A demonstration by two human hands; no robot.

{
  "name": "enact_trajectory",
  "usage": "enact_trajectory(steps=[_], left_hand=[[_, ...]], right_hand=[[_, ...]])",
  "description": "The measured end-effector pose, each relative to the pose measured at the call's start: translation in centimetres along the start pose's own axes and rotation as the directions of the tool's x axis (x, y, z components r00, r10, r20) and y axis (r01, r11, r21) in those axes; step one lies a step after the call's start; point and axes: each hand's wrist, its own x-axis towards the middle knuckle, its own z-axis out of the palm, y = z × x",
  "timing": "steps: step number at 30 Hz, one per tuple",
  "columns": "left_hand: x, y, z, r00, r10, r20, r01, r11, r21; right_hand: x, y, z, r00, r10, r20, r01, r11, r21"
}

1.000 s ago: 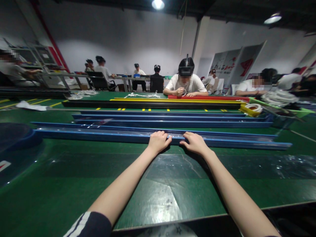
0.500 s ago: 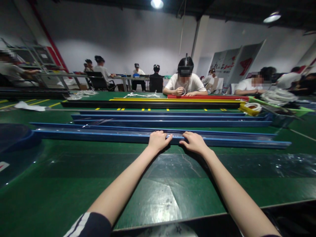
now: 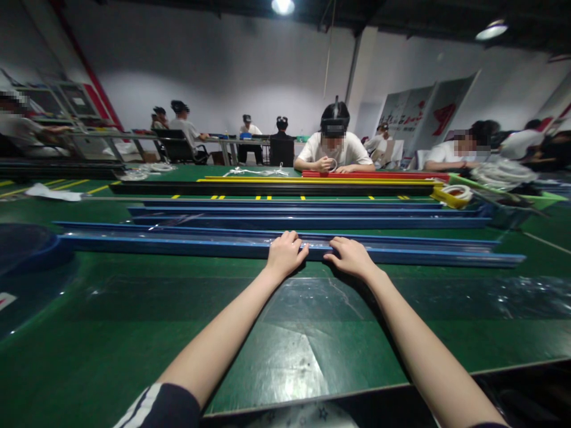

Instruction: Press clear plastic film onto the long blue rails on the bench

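A long blue channel strip (image 3: 173, 245) lies across the green table, its open side facing up. Near its middle, my left hand (image 3: 284, 257) grips the near wall, fingers over the top edge and thumb pointing right. A short gap to the right, my right hand (image 3: 352, 257) has hold of the same wall, its thumb on the near side and its fingers curled over. Where the fingertips go inside the channel is hidden. Between my forearms and beyond them, a strip of clear plastic film (image 3: 178, 297) lies flat in front of the channel.
More blue channel strips (image 3: 312, 223) lie just behind, then black (image 3: 267, 188), yellow (image 3: 312, 180) and red (image 3: 401, 176) strips. A blue round object (image 3: 31, 255) is at the left. A green bin (image 3: 546, 199) with coiled tubing stands right. A co-worker (image 3: 336, 148) sits opposite.
My left hand's fingers have lifted slightly and shifted over the channel's edge. My right hand and the channel stay almost where they were.
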Motion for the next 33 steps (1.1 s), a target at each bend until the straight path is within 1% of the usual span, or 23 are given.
enact_trajectory(steps=[3, 7, 9, 26, 29, 33], left_hand=[[0.0, -0.1, 0.0, 0.999, 0.028, -0.037, -0.029, 0.999, -0.027], [0.0, -0.2, 0.1, 0.998, 0.041, -0.045, -0.043, 0.998, -0.045], [0.0, -0.2, 0.2, 0.998, 0.044, -0.046, -0.046, 0.998, -0.044], [0.0, -0.1, 0.2, 0.998, 0.051, -0.039, -0.052, 0.998, -0.027], [-0.1, -0.1, 0.2, 0.998, 0.040, -0.045, -0.040, 0.999, 0.002], [-0.1, -0.1, 0.2, 0.998, 0.012, -0.059, -0.009, 0.999, 0.049]], right_hand=[[0.0, 0.2, 0.3, 0.999, -0.013, -0.038, 0.014, 1.000, 0.019], [0.1, 0.5, 0.6, 0.994, -0.040, -0.104, 0.045, 0.998, 0.044], [0.1, 0.5, 0.7, 0.991, -0.058, -0.120, 0.065, 0.996, 0.053], [0.1, 0.6, 0.9, 0.983, -0.105, -0.149, 0.119, 0.989, 0.086], [0.2, 0.2, 0.8, 0.978, -0.107, -0.176, 0.132, 0.983, 0.131], [0.8, -1.3, 0.9, 0.973, -0.101, -0.209, 0.139, 0.974, 0.178]])
